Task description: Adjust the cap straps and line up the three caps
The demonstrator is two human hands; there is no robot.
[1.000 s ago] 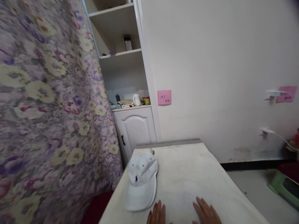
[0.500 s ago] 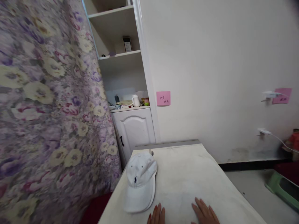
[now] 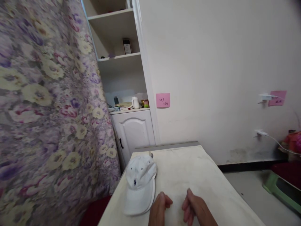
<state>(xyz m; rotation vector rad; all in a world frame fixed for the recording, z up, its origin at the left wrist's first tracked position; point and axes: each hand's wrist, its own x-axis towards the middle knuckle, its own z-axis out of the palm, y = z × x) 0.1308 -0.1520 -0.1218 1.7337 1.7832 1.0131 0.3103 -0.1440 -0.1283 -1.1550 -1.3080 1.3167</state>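
A white baseball cap (image 3: 139, 185) with a small dark emblem lies on the left of the cloth-covered table (image 3: 181, 169), its brim towards me. Just right of the brim, my left hand (image 3: 159, 207) is raised thumb-up with its fingers loosely bent inward. It holds nothing that I can see. My right hand (image 3: 195, 207) faces it across a gap, thumb upward and fingers half curled, also with nothing visible in it. Behind the cap's crown, a small grey object (image 3: 151, 154) shows only in part.
A floral curtain (image 3: 54, 110) hangs at the left. Behind the table are a white cabinet (image 3: 134, 131) with shelves and a wall bearing a pink note (image 3: 163, 100). Plugged-in chargers (image 3: 261, 133) are on the right wall, and a green stool (image 3: 279, 188) stands on the floor.
Both hands were palm-down with fingers stretched out over the cloth. They have turned thumb-up, with fingers bent inward, and come closer together. The cap stays in place; the view has shifted slightly.
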